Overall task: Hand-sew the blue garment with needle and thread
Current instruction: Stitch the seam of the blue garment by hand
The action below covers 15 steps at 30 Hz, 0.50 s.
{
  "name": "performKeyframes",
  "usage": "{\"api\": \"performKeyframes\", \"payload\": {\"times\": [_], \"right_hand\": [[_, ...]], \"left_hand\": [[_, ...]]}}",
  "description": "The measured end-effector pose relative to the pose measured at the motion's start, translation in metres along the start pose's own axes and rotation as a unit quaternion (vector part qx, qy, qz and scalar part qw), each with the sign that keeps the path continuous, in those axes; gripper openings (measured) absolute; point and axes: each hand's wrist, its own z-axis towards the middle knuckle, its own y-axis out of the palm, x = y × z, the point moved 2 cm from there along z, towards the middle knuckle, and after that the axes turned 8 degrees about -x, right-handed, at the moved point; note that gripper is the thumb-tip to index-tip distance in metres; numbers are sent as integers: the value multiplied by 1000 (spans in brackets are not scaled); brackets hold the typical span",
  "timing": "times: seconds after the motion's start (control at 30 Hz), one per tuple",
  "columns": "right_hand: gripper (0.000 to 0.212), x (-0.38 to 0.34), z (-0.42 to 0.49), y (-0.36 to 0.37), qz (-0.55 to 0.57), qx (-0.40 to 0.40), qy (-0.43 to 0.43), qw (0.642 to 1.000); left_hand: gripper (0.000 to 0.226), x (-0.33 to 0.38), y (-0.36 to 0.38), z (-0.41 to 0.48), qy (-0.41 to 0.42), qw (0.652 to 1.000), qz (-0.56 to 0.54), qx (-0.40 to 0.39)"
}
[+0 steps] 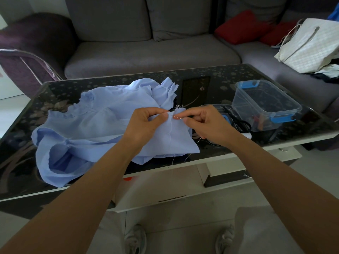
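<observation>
A light blue garment [95, 125] lies crumpled on the dark glass table [211, 88]. My left hand [146, 123] pinches a raised fold of the fabric near its frayed edge. My right hand [207, 123] pinches a thin needle [178, 117], whose tip lies against the fold between my two hands. A pale thread [199, 140] trails from under my right hand down past the table's front edge.
A clear plastic box with blue clips [266, 103] stands at the right of the table, black scissors [240, 123] beside it. A grey sofa [152, 52] with red cushions [242, 26] and a white bag [310, 46] lies behind the table.
</observation>
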Motion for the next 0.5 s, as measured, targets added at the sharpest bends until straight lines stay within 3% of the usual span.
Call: {"api": "performKeyframes", "payload": {"times": [0.5], "right_hand": [[26,0,1,1,-11,-14,6,1000]], "left_hand": [[19,-1,1,0,23,999,37,-2]]}}
